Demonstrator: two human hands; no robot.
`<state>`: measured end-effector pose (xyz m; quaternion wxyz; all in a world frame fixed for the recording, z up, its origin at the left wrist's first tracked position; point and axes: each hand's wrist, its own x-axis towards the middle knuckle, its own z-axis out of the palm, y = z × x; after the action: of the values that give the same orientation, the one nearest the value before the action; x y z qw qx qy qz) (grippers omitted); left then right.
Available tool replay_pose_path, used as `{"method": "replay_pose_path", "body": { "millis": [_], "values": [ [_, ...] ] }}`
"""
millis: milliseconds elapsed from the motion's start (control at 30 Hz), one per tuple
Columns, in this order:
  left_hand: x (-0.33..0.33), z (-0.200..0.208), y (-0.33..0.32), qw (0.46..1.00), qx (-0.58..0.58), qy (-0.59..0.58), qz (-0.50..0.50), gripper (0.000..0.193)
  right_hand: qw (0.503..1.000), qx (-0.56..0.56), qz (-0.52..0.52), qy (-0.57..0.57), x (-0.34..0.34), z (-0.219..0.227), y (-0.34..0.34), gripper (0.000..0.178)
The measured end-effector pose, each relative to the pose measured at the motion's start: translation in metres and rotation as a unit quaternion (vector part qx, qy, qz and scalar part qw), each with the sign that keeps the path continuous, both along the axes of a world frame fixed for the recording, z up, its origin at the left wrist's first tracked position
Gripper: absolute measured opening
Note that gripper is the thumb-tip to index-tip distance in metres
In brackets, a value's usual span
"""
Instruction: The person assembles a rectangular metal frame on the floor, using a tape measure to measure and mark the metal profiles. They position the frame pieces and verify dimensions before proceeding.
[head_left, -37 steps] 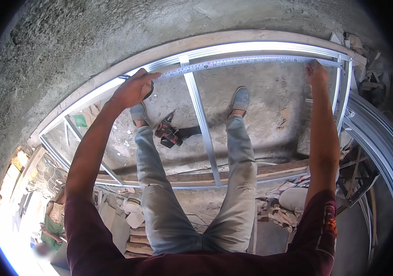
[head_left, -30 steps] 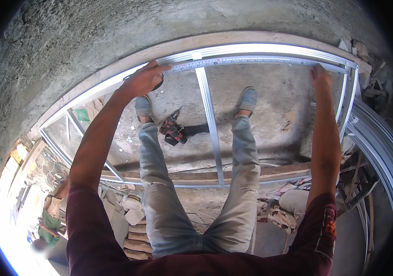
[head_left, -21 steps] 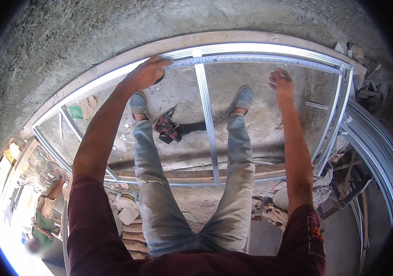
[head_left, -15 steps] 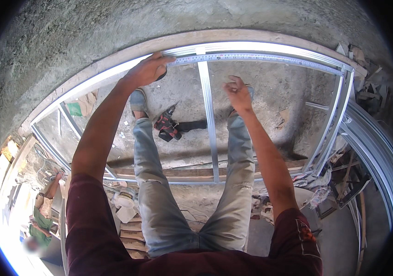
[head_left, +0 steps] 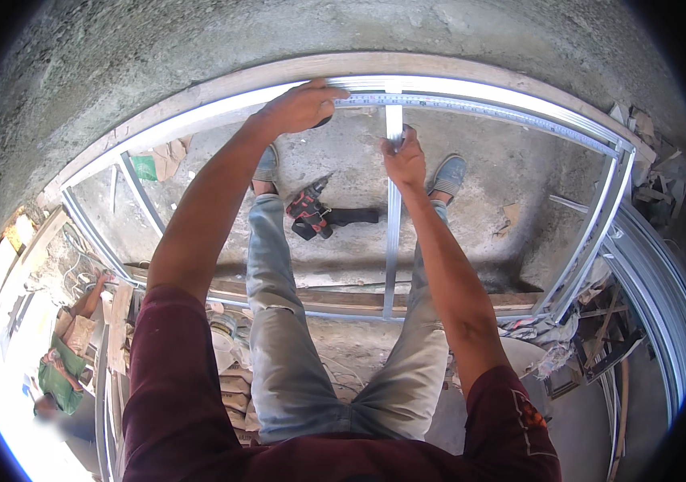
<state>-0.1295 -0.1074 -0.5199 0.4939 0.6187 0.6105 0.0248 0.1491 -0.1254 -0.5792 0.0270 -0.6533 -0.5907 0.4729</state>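
Now right hand (head_left: 405, 162) grips crossbar (head_left: 392, 241); sacks (head_left: 235, 394) stacked

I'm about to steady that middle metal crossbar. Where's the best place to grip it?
Take the crossbar just nearer than the tape measure, likely from the right: it's narrow enough to wrap across, the right hand is at that spot, and the drill lies left of it.

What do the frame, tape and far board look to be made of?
Frame: thin bare metal, probably galvanised steel; silvery, with bright glare and ridged lengthwise lines.
Tape: likely coated thin steel, since it spans straight between supports; pale face with printed marks. Plastic can't be ruled out.
Board: probably raw wood; dull, pale tan, no visible paint or shine.
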Motion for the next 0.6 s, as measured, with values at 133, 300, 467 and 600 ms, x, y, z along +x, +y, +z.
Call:
{"method": "replay_pose_path", "body": {
  "millis": [133, 300, 467, 600],
  "values": [
    [0.005, 0.007, 0.005, 0.999, -0.034, 0.034, -0.01, 0.042, 0.998, -0.014, 0.028, -0.063, -0.006, 0.003, 0.001, 0.048],
    [0.002, 0.0, 0.001, 0.999, -0.028, 0.024, -0.006, 0.044, 0.997, -0.004, 0.028, -0.066, -0.01, 0.011, 0.002, 0.046],
    [0.004, -0.003, 0.002, 0.999, -0.015, 0.033, -0.011, 0.045, 0.996, -0.008, 0.042, -0.079, -0.008, 0.013, 0.004, 0.046],
    [0.004, -0.008, -0.003, 0.998, 0.01, 0.058, -0.012, 0.045, 0.996, -0.006, 0.04, -0.079, -0.008, 0.012, 0.004, 0.044]
  ]
}}
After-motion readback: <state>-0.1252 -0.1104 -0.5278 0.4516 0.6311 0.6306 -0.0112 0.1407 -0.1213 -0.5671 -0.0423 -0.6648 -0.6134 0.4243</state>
